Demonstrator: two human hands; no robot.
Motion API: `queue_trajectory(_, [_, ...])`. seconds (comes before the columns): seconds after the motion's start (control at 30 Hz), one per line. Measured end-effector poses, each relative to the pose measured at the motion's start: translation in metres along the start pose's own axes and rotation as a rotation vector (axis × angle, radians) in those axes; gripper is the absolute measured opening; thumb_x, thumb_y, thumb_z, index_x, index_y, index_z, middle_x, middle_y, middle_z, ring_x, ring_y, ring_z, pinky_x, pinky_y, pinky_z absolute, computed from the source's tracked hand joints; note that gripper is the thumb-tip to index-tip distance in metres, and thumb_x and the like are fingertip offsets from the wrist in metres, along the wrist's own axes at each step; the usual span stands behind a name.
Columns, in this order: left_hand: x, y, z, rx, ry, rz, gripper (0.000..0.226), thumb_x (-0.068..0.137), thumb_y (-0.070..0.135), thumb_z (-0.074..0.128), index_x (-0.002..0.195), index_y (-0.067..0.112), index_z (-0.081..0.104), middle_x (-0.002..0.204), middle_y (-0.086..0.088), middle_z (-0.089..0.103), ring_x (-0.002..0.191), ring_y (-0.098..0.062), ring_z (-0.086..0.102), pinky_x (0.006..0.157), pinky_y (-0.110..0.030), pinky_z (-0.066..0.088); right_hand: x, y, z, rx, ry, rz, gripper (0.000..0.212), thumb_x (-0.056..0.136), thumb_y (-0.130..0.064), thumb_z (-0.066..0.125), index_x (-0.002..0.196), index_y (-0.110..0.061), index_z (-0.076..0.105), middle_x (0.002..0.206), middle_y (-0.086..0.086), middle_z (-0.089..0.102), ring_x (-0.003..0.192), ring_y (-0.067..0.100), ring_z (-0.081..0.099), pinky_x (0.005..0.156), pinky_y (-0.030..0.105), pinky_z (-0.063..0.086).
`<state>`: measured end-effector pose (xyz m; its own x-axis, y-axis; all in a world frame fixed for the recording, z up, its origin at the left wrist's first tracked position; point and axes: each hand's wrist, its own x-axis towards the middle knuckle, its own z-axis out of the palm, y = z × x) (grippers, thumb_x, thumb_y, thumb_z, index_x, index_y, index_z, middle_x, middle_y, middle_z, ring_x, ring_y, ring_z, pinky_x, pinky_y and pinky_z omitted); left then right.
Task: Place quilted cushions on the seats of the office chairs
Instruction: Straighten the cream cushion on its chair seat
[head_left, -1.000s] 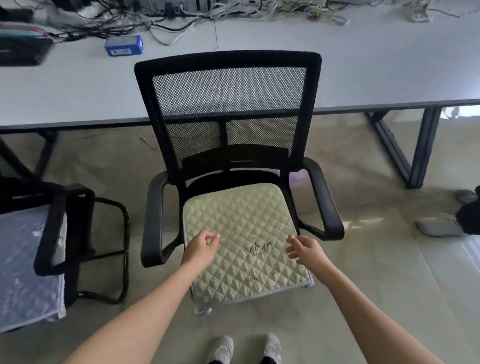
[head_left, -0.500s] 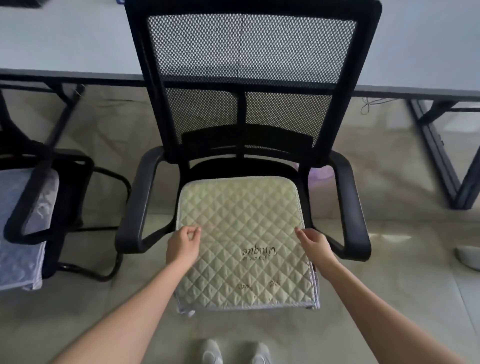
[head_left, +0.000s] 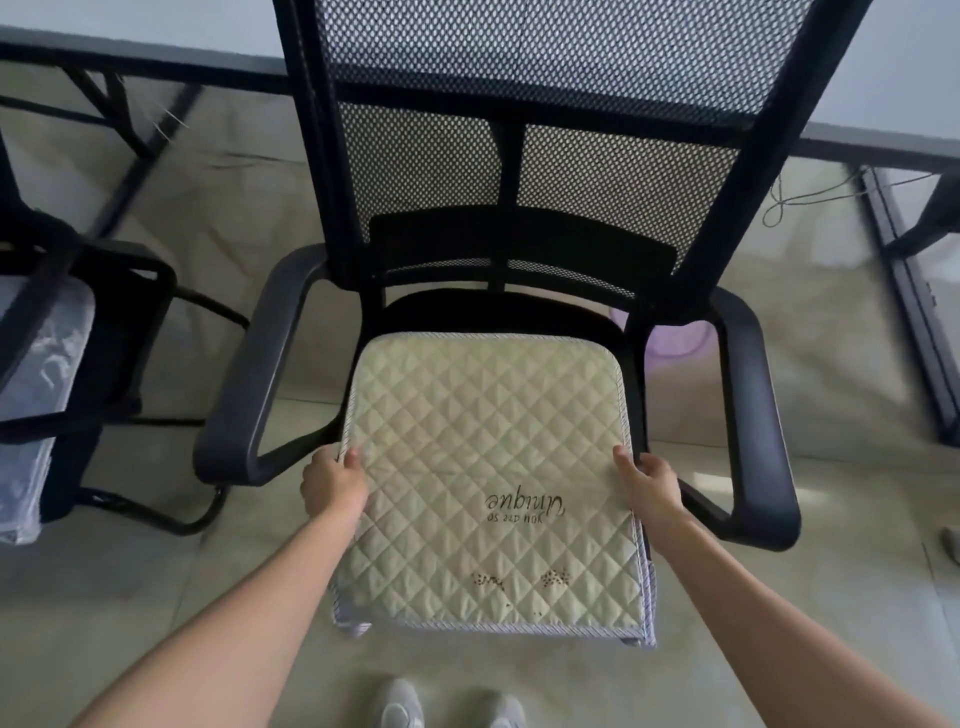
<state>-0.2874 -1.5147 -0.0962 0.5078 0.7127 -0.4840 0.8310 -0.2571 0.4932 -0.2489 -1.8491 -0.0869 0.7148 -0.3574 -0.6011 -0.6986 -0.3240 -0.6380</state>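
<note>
Both arms stretched forward and down, elbows out of frame, forearms converging on the pale green quilted cushion (head_left: 488, 467). Left hand (head_left: 332, 483) clamped on the cushion's left edge, thumb (head_left: 355, 457) pressed on the top face, the other fingers curled under the striped piping and hidden. Right hand (head_left: 652, 480) mirrored on the right edge, thumb on top near the corner of the quilting, fingers wrapped round the side and out of sight. Flat on the seat of the black mesh-backed office chair (head_left: 540, 171), between the two armrests, far edge just short of the backrest, near edge hanging over the front of the seat. Dark embroidered lettering upside down near the middle, two small brown motifs closer to the near edge. At far left, a second chair (head_left: 98, 312) with a grey cushion (head_left: 36, 395) on its seat. Grey shoes (head_left: 452, 706) at the bottom edge, on the covered floor. Long desk (head_left: 883, 78) across the far side, behind the backrest.
</note>
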Motion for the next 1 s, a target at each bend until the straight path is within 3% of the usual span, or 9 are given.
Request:
queue_trajectory(0.1, [0.008,-0.003,0.002,-0.073,0.038,-0.001,0.027,0.092,0.022,0.049,0.108,0.005,0.062,0.111,-0.021,0.065,0.099,-0.04,0.06,0.085,-0.049,0.052,0.005,0.002,0.005,0.006,0.047,0.0,0.058,0.088,-0.039,0.057,0.129,0.002,0.048,0.115,0.015,0.059,0.107,0.031,0.057,0.095,0.043,0.046])
queue_trajectory(0.2, [0.013,-0.003,0.006,-0.207,0.084,-0.009,0.021,0.089,0.016,0.054,0.102,0.007,0.067,0.104,-0.017,0.069,0.094,-0.037,0.063,0.082,-0.049,0.054,0.012,0.007,0.009,0.042,0.098,0.008,0.036,0.091,-0.03,0.054,0.089,0.005,0.062,0.068,0.008,0.054,0.062,0.022,0.05,0.062,0.032,0.041])
queue_trajectory(0.27, [0.016,-0.002,0.009,-0.281,0.104,-0.026,0.018,0.087,0.014,0.057,0.099,0.008,0.068,0.101,-0.016,0.07,0.092,-0.035,0.063,0.083,-0.048,0.054,0.016,0.008,0.01,0.056,0.136,0.028,0.029,0.092,-0.026,0.054,0.074,-0.004,0.057,0.058,0.003,0.046,0.052,0.017,0.041,0.052,0.029,0.035])
queue_trajectory(0.43, [0.024,0.006,0.014,-0.378,0.121,-0.009,0.014,0.084,0.015,0.061,0.092,0.008,0.07,0.094,-0.013,0.071,0.081,-0.025,0.062,0.081,-0.031,0.047,0.024,0.008,0.012,0.072,0.168,0.03,0.03,0.093,-0.026,0.051,0.067,-0.011,0.049,0.058,0.003,0.044,0.05,0.016,0.039,0.047,0.028,0.033])
queue_trajectory(0.8, [0.03,0.005,0.023,-0.383,0.162,0.024,0.012,0.085,0.016,0.06,0.088,0.011,0.07,0.092,-0.01,0.07,0.079,-0.021,0.059,0.074,-0.028,0.042,0.034,0.012,0.016,0.084,0.198,0.002,0.02,0.092,-0.03,0.053,0.085,-0.011,0.054,0.064,0.001,0.049,0.059,0.018,0.046,0.052,0.027,0.036])
queue_trajectory(1.0, [0.028,0.003,0.019,-0.417,0.145,0.01,0.011,0.083,0.02,0.063,0.089,0.012,0.068,0.09,-0.007,0.069,0.085,-0.025,0.064,0.08,-0.032,0.048,0.031,0.011,0.012,0.126,0.18,0.006,0.022,0.09,-0.031,0.056,0.095,-0.01,0.06,0.07,0.001,0.054,0.059,0.014,0.047,0.055,0.027,0.04])
